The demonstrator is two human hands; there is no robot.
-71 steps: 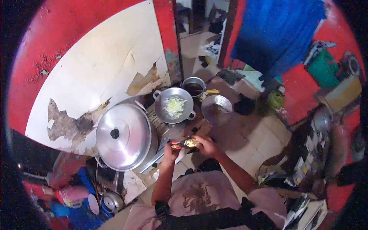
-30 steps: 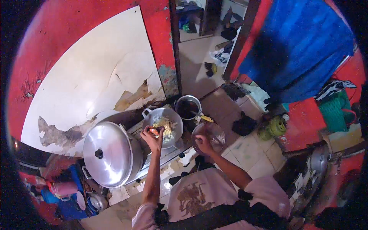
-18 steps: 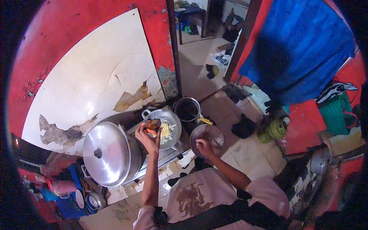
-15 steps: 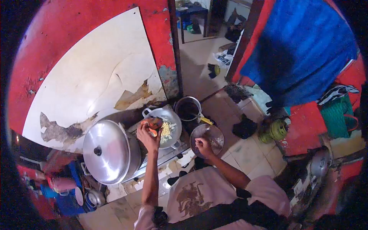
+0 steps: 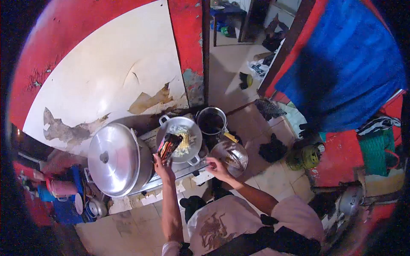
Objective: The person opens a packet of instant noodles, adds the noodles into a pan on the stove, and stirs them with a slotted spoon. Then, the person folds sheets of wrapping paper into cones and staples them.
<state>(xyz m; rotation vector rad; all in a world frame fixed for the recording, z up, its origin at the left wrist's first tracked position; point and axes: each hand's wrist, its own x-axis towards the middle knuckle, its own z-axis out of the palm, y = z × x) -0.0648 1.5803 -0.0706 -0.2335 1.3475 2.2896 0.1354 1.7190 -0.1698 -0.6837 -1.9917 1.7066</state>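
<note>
Dark packet (image 5: 170, 144), clasped by left fingers (image 5: 158, 162), partly hides pan (image 5: 193, 159) — cannot tell if right fingers (image 5: 212, 161) grip anything.

Metal-edged cooking surface (image 5: 167, 177), large lidded pot (image 5: 115, 160) on it, two-handled pan (image 5: 197, 138) beside pot

So the wall (image 5: 188, 38) is bright red with a big off-white panel (image 5: 111, 72) patched brown, the hanging cloth (image 5: 341, 68) is solid blue, the noodles (image 5: 184, 144) are yellow, and the pink shirt (image 5: 239, 213) has a brown print.
</note>
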